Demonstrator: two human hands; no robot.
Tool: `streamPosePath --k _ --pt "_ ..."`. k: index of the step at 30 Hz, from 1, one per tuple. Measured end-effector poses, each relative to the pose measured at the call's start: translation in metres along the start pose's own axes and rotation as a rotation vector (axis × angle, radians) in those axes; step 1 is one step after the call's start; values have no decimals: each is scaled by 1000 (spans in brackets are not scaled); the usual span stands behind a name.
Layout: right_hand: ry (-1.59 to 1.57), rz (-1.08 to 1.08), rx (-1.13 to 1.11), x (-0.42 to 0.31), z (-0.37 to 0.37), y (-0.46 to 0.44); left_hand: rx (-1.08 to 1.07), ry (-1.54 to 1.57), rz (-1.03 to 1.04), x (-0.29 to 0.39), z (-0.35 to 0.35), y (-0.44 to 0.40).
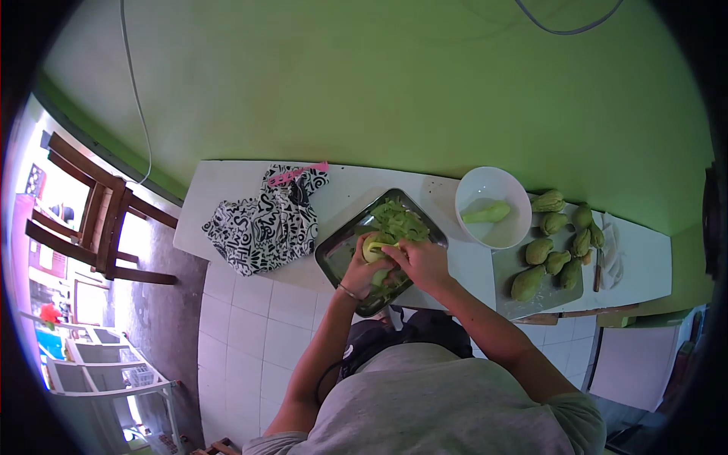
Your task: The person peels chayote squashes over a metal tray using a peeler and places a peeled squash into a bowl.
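Observation:
My left hand (364,271) is wrapped round a pale green vegetable (374,247) above a metal tray (331,260). My right hand (422,262) is closed on a small yellow-green tool (387,246) laid against that vegetable; its exact shape is partly hidden by the fingers. Green peelings (400,221) lie in the tray, beyond and beneath both hands. To the right, a white bowl (517,203) contains a peeled pale green vegetable (487,212).
Several unpeeled green vegetables (528,283) rest on a grey board (509,305) at right, beside a knife (597,274) and a white cloth (611,256). A black-and-white patterned cloth (262,230) covers part of the white table (199,199). Wooden chair (111,220) at left.

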State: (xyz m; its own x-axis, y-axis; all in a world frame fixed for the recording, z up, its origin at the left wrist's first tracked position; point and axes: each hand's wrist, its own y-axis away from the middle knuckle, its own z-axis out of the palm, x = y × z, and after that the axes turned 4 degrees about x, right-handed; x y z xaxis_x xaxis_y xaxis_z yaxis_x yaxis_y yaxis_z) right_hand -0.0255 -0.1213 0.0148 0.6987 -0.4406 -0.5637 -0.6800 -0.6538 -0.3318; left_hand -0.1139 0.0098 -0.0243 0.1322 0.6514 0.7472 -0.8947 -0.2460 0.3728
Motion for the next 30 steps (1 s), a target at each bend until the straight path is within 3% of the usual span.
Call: streamPosePath --k 4,11,21,30 --pt "101 -8 94 9 16 -3 40 27 -89 4 6 3" --pt "147 102 149 1 56 -11 239 21 -15 0 -12 -4" --pt "145 161 44 1 57 -13 330 52 -45 -6 -9 -8" --pt "145 224 -34 5 65 -10 517 -55 117 -21 -1 -9"
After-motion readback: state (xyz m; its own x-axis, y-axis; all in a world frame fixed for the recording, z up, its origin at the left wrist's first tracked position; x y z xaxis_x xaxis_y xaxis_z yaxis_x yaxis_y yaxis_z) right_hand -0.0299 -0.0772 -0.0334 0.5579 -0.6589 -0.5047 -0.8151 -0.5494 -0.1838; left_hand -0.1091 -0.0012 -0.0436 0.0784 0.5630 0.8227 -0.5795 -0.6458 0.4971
